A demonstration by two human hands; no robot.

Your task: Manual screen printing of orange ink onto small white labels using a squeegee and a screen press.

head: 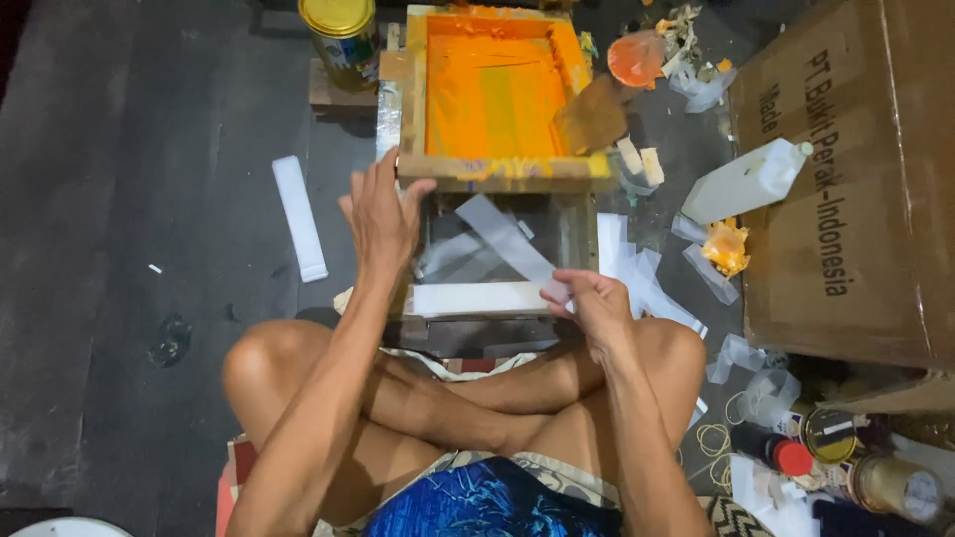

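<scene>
I sit cross-legged on a dark floor before a wooden screen-printing frame (418, 99) whose mesh is covered in orange ink. My left hand (381, 214) rests against the frame's near left corner, fingers spread on the wood. My right hand (587, 301) pinches one end of a clear plastic strip (507, 239) that slants up over a dark glass plate (572, 234) under the frame. A white strip (476, 298) lies along the plate's near edge. A wooden squeegee (592, 117) leans on the frame's right side.
A yellow-lidded tin (341, 35) stands left of the frame. A loose white strip (299, 216) lies on the floor to the left. A large cardboard box (856, 179), a white plastic bottle (746, 181), plastic scraps, rubber bands and small jars (831, 438) crowd the right.
</scene>
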